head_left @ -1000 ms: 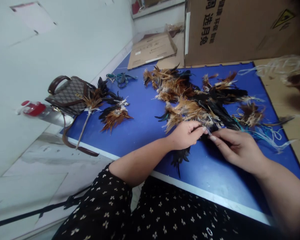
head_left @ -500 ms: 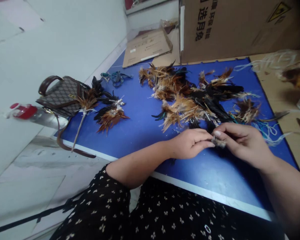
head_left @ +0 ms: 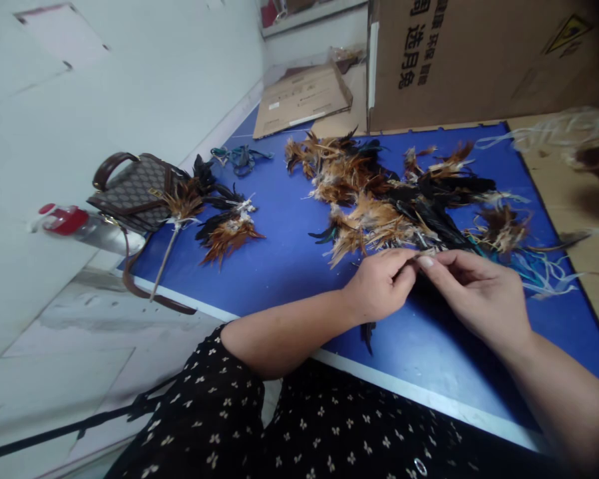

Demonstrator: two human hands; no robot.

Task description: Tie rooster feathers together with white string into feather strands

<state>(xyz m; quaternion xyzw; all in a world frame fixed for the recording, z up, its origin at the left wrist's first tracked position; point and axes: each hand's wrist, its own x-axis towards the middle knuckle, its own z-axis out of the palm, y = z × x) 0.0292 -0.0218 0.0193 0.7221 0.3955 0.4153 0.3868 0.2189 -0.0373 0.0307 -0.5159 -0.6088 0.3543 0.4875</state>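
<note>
My left hand point(head_left: 379, 286) is closed, thumb against the curled fingers. Black feathers point(head_left: 368, 338) poke out beneath it, over the front of the blue table. Thumb and fingertips of my right hand point(head_left: 484, 296) pinch a small pale, fluffy end point(head_left: 428, 253) right at my left fingertips. It looks like the base of the same feathers, though fingers hide most of it. Just beyond both hands lies a loose heap of brown and black feathers point(head_left: 349, 179). Teal and white strings point(head_left: 544, 269) lie beside my right hand.
At left, a tied feather bunch point(head_left: 229, 226) lies near a feather-topped stick point(head_left: 164, 261), a patterned handbag point(head_left: 142, 193) and a red-capped bottle point(head_left: 87, 226). Blue cords point(head_left: 239, 158) rest behind them. A large carton point(head_left: 479, 66) and flattened cardboard point(head_left: 304, 100) stand at the back.
My fingertips have moved slightly up and left, and my left hand has curled more. The fluffy end is now mostly covered. More black feather shows below my left hand. The view has shifted slightly.
</note>
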